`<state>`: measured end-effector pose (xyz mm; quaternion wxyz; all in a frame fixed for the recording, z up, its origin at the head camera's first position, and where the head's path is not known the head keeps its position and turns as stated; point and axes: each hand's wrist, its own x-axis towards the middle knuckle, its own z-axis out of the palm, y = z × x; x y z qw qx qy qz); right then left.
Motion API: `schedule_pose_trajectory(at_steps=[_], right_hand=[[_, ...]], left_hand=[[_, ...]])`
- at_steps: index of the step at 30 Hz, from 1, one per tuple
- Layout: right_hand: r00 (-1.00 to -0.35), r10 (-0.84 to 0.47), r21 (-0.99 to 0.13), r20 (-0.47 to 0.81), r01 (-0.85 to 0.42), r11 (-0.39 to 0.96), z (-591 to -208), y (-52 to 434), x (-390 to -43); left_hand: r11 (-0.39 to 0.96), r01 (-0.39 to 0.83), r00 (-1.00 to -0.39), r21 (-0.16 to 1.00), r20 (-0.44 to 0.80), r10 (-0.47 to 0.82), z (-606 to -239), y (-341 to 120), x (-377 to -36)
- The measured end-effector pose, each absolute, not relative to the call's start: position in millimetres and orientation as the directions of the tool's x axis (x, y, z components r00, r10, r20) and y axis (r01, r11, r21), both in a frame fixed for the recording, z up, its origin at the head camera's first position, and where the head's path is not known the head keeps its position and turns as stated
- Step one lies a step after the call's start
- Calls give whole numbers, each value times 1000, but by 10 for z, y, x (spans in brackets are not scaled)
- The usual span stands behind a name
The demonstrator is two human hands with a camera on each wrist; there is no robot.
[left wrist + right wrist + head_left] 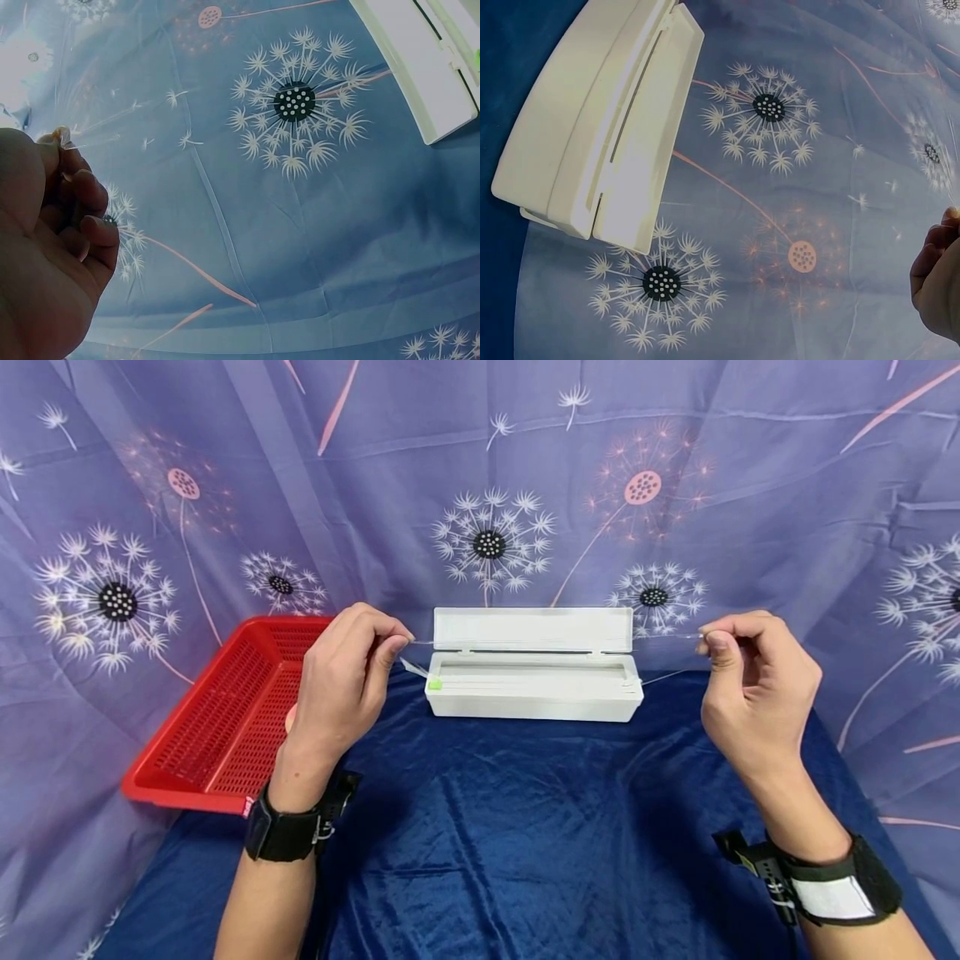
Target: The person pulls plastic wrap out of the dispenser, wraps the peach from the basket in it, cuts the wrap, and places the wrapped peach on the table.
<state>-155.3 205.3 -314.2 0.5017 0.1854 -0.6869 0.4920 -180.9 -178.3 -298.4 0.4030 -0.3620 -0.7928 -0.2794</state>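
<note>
A long white cling film dispenser box sits on the blue cloth with its lid tipped back. A small green piece shows at the box's left end. My left hand pinches one edge of a thin clear sheet, which looks like cling film, left of the box. On the other side my right hand pinches the opposite end between thumb and forefinger. Both hands are raised, with the film drawn across between them at about lid height. Being transparent, most of the sheet is hard to make out.
A red plastic basket stands at the left, partly behind my left hand. Something pale pink inside it is mostly hidden. Blue velvety cloth covers the table, and a purple dandelion-print curtain hangs behind.
</note>
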Motion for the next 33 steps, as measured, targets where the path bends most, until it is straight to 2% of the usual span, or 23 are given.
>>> schedule_pose_trajectory(at_steps=[33], right_hand=[[-425, 283, -506, 860, -779, 369, -3088, 2059, -1565]], left_hand=[[565, 809, -385, 163, 873, 300, -2888, -1757, -1783]])
